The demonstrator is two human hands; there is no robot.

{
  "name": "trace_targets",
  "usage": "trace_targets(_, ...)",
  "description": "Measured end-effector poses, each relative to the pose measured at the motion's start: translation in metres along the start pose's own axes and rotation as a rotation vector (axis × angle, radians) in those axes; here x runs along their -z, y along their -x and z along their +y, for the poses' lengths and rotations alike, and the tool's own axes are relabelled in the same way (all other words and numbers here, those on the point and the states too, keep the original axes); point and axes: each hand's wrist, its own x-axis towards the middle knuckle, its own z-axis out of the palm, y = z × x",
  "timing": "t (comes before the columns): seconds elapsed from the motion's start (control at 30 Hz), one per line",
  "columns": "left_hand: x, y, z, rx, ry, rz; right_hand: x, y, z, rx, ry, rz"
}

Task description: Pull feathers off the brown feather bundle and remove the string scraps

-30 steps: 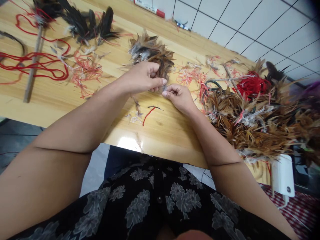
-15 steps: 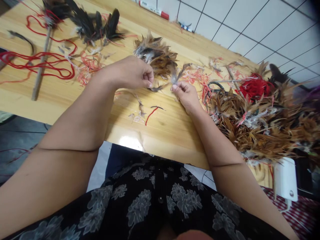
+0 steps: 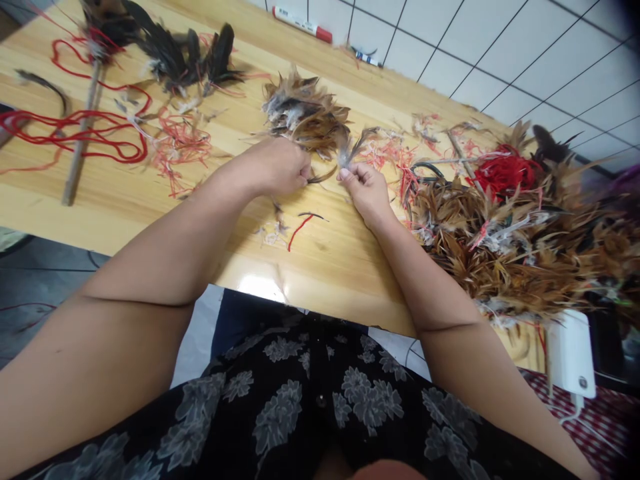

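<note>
My left hand (image 3: 286,167) is closed, knuckles up, low over the wooden table. A slender brown feather (image 3: 324,177) sticks out from its fingertips to the right. My right hand (image 3: 369,190) pinches a fluffy grey-brown feather (image 3: 356,148) between thumb and forefinger, its tip pointing up and right. Just beyond my left hand lies a loose bunch of brown feathers (image 3: 313,119) with whitish bases. Nearer me on the table are a short red string (image 3: 300,232) and a thin dark quill (image 3: 314,215).
At right, a big heap of brown feathers (image 3: 510,253) lies beside a red string tangle (image 3: 506,172). On the left are black feathers (image 3: 175,60), a wooden stick (image 3: 84,140) and looped red cord (image 3: 110,143). A marker (image 3: 303,25) lies by the tiled wall; a white device (image 3: 573,353) sits front right.
My left hand has come down and turned, its fingertips now lower beside the slender feather. My right hand keeps its pinch almost in place. The view has shifted slightly.
</note>
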Motion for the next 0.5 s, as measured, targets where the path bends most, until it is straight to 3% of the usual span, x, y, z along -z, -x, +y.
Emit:
trace_targets(0.2, 0.012, 0.003, 0.018, 0.102, 0.370, 0.111, 0.000, 0.001, -0.003, -0.003, -0.027, 0.007)
trace_targets(0.33, 0.000, 0.000, 0.022, 0.118, 0.710, 0.079, -0.002, 0.001, -0.003, -0.023, -0.041, -0.008)
trace_targets(0.5, -0.017, -0.004, 0.024, 0.119, 0.782, 0.075, -0.005, 0.002, -0.004, 0.000, -0.060, -0.014)
